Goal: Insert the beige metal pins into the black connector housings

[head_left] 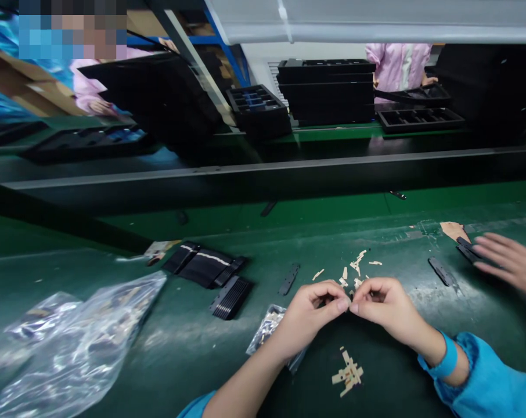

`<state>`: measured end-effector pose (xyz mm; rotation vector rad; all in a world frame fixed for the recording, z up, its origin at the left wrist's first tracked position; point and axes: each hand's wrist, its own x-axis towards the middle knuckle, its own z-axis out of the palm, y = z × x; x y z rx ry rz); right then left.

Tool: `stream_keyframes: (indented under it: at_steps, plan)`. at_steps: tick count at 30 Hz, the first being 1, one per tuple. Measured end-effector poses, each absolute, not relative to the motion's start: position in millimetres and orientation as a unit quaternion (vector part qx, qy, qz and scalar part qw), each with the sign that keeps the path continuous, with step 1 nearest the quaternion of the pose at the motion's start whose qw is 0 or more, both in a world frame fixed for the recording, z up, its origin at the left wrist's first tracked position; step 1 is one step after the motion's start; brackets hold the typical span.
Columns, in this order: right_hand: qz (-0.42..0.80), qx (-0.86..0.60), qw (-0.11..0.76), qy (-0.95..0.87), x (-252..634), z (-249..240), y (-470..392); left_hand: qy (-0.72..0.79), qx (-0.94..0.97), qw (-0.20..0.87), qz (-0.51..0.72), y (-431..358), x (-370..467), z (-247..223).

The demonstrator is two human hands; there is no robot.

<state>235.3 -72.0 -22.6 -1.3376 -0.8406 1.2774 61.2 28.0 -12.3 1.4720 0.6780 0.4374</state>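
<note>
My left hand (317, 310) and my right hand (382, 305) meet over the green table, thumbs pressed against fingertips. Both are closed in a pinch, and whatever lies between them is too small and covered to make out. Just beyond the fingertips are several scattered thin beige strips (355, 266). Nearer to me is a small heap of beige pieces (348, 374). A clear bag of small parts (266, 326) lies partly under my left forearm. To the left of my hands rests a flat black plastic part (289, 279).
Another person's hand (511, 264) reaches in from the right near black parts (465, 248); another black part (440, 271) lies closer. At left are stacked black strips (231, 297), a black bundle (202, 264) and a large clear bag (89, 342). A raised ledge (263, 180) and black trays (328, 98) stand behind.
</note>
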Motion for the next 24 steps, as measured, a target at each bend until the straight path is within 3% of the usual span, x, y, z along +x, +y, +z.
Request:
stream_keyframes:
  at_steps: [10, 13, 19, 24]
  plan:
    - [0.624, -0.522, 0.522, -0.254, 232, -21, -71, 0.317, 0.662, 0.662, 0.151, 18, 70, -13]
    - [0.636, -0.511, 0.531, -0.230, 231, -19, -69, 0.361, 0.700, 0.601, 0.135, 30, 63, -10]
    - [0.611, -0.534, 0.538, -0.229, 236, -20, -69, 0.563, 0.726, 0.371, 0.134, 83, 19, -1]
    - [0.576, -0.571, 0.526, -0.256, 235, -26, -76, 0.570, 0.729, 0.364, 0.105, 83, 10, -2]
